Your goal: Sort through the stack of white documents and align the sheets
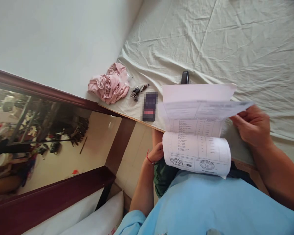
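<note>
Several printed paper sheets [198, 147] are spread before my body, the lowest one curling and bearing two round stamps. At their left edge my left hand [157, 152], with a red string on the wrist, grips them; some of its fingers are hidden behind the paper. My right hand [254, 125] pinches the right corner of an upper sheet [210, 109], which is lifted and bent away from the pages under it. That upper sheet is slightly blurred. A black object [185, 77], possibly a stapler, lies just beyond the papers, partly covered by them.
A pixelated dark phone-like object [150, 107] lies left of the papers, near the bed edge. Keys [136, 93] and a crumpled pink cloth [110, 84] are farther left. A wrinkled pale sheet [235, 42] covers the bed. A wood-framed mirror [63, 130] stands at left.
</note>
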The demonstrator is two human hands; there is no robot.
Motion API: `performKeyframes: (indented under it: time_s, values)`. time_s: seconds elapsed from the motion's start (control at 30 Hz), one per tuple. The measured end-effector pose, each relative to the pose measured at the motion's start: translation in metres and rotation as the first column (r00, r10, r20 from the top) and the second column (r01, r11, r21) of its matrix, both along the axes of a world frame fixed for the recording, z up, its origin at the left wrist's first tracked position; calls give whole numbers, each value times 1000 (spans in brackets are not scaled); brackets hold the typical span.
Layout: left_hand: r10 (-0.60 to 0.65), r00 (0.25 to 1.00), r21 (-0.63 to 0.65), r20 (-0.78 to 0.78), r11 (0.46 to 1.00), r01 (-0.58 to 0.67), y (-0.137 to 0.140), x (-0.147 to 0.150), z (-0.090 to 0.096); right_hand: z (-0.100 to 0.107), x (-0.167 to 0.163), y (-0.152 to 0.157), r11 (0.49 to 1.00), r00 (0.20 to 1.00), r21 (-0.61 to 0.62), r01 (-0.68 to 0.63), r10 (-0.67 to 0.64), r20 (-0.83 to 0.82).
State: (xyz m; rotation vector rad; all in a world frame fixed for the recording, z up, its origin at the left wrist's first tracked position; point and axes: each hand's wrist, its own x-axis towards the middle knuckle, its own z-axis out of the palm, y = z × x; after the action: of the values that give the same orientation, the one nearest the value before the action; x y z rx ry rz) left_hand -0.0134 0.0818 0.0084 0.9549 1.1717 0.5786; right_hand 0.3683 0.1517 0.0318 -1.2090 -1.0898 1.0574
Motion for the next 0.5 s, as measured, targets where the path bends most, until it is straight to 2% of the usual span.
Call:
performKeyframes:
  time_s: [0.07, 0.13, 0.27, 0.43, 0.5]
  values:
    - [-45, 997, 87, -62, 995, 50, -1, -1, -1, 3, 1, 0, 999, 986, -8, -31, 29, -161]
    - [-91, 989, 148, -117, 983, 108, -2, -2, -1, 5, 1, 0, 997, 978, -22, -69, 63, -199]
    - [-149, 977, 162, -154, 971, 174, 0, -3, -1, 2, -3, -1, 994, 989, -73, -85, 75, -131]
    - [-178, 972, 189, -154, 960, 206, 1, -2, 0, -4, -5, 1, 994, 999, -103, 48, -45, 23]
    - [-178, 973, 184, -149, 961, 204, 1, -1, 1, -5, -5, 2, 992, 997, -113, 53, -47, 57]
